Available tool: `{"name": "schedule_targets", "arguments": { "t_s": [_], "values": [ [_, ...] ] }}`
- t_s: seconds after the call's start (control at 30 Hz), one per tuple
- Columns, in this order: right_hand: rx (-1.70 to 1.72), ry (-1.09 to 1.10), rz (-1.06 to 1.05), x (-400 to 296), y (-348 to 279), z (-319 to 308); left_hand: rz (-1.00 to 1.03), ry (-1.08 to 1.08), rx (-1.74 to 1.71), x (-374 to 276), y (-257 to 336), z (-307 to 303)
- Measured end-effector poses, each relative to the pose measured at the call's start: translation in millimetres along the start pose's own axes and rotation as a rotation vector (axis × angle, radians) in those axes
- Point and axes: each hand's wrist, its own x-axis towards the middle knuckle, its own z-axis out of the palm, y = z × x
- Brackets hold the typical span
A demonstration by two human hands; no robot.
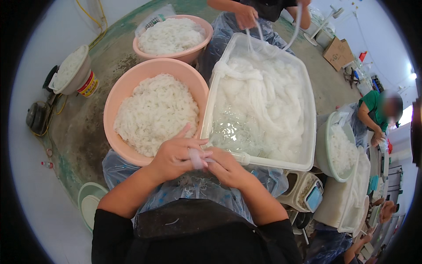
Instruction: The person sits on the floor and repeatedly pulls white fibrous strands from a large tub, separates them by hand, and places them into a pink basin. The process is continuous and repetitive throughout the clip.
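Observation:
A translucent white strand (196, 159), resembling sausage casing, is looped around the fingers of my left hand (173, 157). That hand hovers over the near rim of a round pink basin (115, 99), its index finger extended. Close against it, my right hand (227, 167) pinches the strand between thumb and fingers. Inside the pink basin lies a heap of short, wet white strands (158, 112). On the right stands a rectangular white tub (311, 115) of water, with long tangled white strands (263, 95) in it. At its far side a co-worker's hand (246, 16) lifts long strands.
Behind the near basin sits another filled pink basin (207, 31). A filled pale basin (86, 54) is at left, near a yellow hose (104, 24). Beside the tub at right are a green basin (347, 171) and a plastic stool (293, 184). A person in green (372, 105) works beyond.

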Motion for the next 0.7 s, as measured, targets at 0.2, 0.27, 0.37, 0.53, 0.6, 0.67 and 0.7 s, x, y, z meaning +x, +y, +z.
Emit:
{"name": "schedule_targets", "arguments": {
  "t_s": [0.2, 0.27, 0.37, 0.53, 0.6, 0.67, 0.7],
  "values": [
    [-0.220, 0.103, 0.067, -4.6, 1.7, -3.1, 0.153, -0.023, 0.582, 2.4, 8.8, 3.2],
    [0.138, 0.180, 0.114, -8.7, -3.3, -5.8, 0.038, 0.082, 0.116, -0.7, 14.1, 4.1],
    [0.160, 0.252, 0.131, -8.6, -6.5, -5.6, -0.208, 0.210, -0.819, -12.0, 17.9, 12.7],
    [0.065, -0.159, 0.084, -2.6, 9.7, 3.8, -0.072, 0.352, -0.486, -2.6, 13.9, 36.5],
    [0.119, -0.168, 0.015, -9.6, 1.2, 23.1, -0.282, 0.289, -1.008, 0.5, 20.7, 20.3],
    [-0.119, 0.012, -0.043, -16.9, 19.3, 18.5, -0.532, 0.279, -1.130, -2.2, 19.1, 12.4],
    [-0.240, 0.098, -0.082, -17.4, 25.6, 11.6, -0.561, 0.247, -0.997, -0.6, 16.4, 6.4]
  ]
}}
